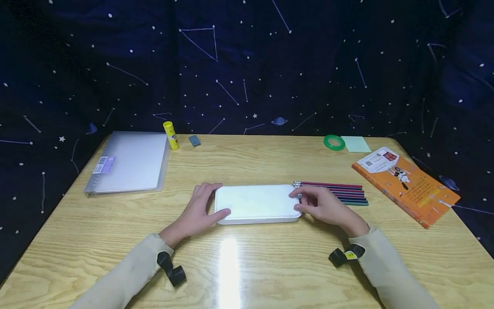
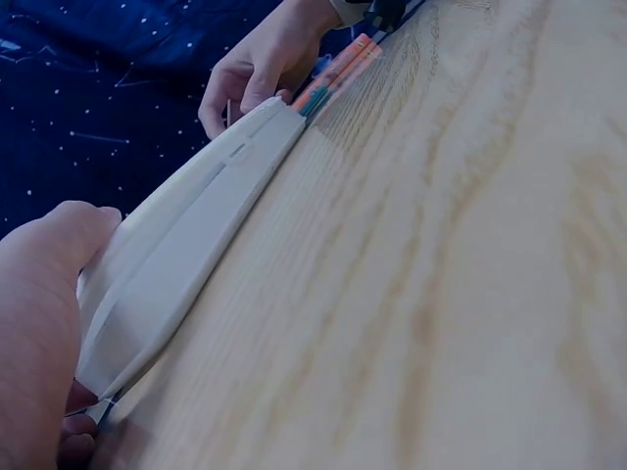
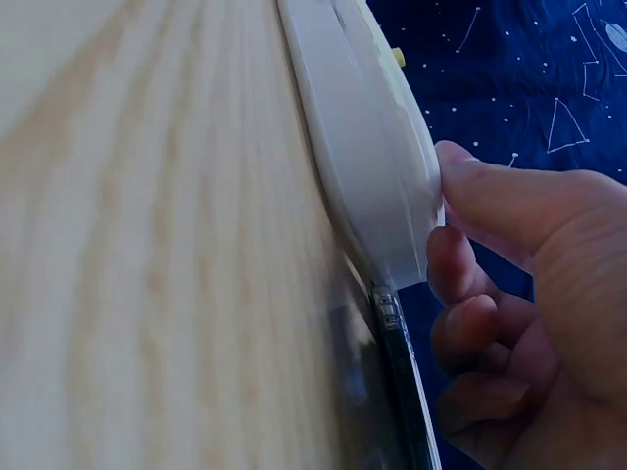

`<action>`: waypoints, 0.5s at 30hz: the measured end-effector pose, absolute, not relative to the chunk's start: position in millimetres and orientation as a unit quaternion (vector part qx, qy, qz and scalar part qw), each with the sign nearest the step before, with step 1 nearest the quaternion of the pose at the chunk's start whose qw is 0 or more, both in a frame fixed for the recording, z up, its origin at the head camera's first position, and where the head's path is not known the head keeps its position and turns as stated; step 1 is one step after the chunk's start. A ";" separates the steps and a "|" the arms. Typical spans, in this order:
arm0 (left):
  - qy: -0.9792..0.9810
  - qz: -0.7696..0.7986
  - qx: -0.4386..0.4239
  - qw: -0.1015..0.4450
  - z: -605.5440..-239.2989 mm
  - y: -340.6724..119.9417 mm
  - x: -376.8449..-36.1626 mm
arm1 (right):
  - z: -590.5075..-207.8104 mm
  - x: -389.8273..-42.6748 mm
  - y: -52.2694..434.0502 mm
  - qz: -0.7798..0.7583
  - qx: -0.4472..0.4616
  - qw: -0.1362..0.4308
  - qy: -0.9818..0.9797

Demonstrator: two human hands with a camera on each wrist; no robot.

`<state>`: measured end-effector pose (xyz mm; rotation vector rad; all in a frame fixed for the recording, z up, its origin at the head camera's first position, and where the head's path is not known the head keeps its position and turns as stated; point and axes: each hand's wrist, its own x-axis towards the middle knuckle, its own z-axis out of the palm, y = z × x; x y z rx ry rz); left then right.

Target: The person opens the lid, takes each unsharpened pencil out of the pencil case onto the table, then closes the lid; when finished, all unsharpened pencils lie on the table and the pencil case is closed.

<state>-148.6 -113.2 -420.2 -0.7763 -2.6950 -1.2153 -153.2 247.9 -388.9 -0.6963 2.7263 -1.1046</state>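
Observation:
A flat white pencil case [image 1: 256, 203] lies shut in the middle of the wooden table [image 1: 247, 266]. My left hand [image 1: 210, 201] clasps its left end, thumb at the front corner and fingers over the far corner. My right hand [image 1: 305, 201] holds the right end, with curled fingers and the thumb on the rim. A row of coloured pencils [image 1: 339, 193] lies just right of the case, partly behind my right hand. The left wrist view shows the case [image 2: 186, 245] edge-on with my left hand [image 2: 49, 294] on it. In the right wrist view my thumb [image 3: 490, 186] presses the case [image 3: 362, 137] above a pencil [image 3: 402, 372].
A translucent binder [image 1: 129, 163] lies at the back left, with a yellow glue stick [image 1: 171, 135] and a small eraser [image 1: 194, 140] beside it. A green tape roll [image 1: 333, 142], a pale sticky-note pad [image 1: 356, 144] and an orange book [image 1: 405, 184] sit at the back right. Dark starry cloth hangs behind.

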 end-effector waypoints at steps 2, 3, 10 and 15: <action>-0.880 -0.402 -0.249 0.036 -419.7 -113.3 -148.2 | -389.6 -151.5 247.1 -0.364 -0.230 0.056 0.901; -0.879 -0.406 -0.246 0.033 -419.6 -113.6 -148.3 | -389.7 -150.8 246.7 -0.364 -0.230 0.055 0.901; -0.876 -0.422 -0.232 0.027 -419.9 -114.5 -150.6 | -389.2 -150.9 244.2 -0.365 -0.240 0.050 0.898; -0.879 -0.411 -0.240 0.033 -422.8 -115.4 -151.0 | -390.0 -152.0 243.4 -0.366 -0.248 0.047 0.896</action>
